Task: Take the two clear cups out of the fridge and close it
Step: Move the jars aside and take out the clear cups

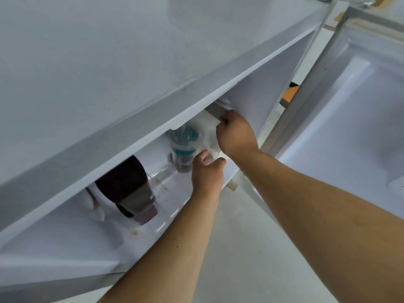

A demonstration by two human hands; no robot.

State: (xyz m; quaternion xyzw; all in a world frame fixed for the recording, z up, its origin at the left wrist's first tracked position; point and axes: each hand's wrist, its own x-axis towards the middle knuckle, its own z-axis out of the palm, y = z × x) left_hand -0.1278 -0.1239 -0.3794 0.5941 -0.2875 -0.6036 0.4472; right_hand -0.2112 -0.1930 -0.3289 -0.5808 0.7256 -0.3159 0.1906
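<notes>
Gripping clear cup (209,155) (teal-banded cup (183,147) beside)

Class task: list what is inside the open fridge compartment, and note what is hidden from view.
Inside the fridge compartment: a clear cup with teal contents, a dark container, and both hands, left and right. The hands and the fridge's top edge hide whatever they grip.

soft even light, slight blur, wide-angle edge distortion.

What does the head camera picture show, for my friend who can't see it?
Two bare hands reach into an open white fridge: the left hand beside a clear cup with a blue band, the right hand closed on something white. A dark bottle lies further left; the door hangs open at right.
</notes>
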